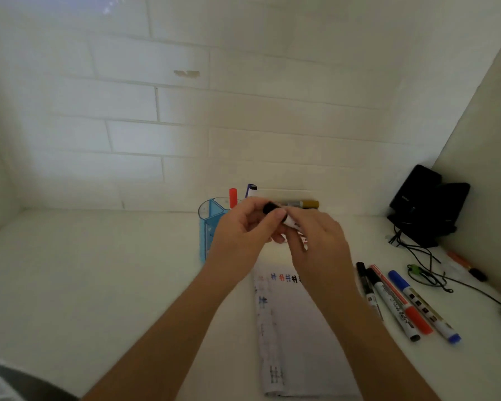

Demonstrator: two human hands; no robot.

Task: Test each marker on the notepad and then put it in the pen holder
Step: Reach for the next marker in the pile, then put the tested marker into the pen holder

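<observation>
Just right of the blue pen holder, the left hand pinches the black cap of a marker. The right hand grips its white barrel above the far end of the notepad. The marker is probably light, stiff and slick, so best held mid-barrel.

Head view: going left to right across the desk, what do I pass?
Blue pen holder → left hand → held marker → right hand → short black marker → white marker with black cap → red marker → blue marker → orange marker. Notepad and black stand overlap others, so omitted.
</observation>
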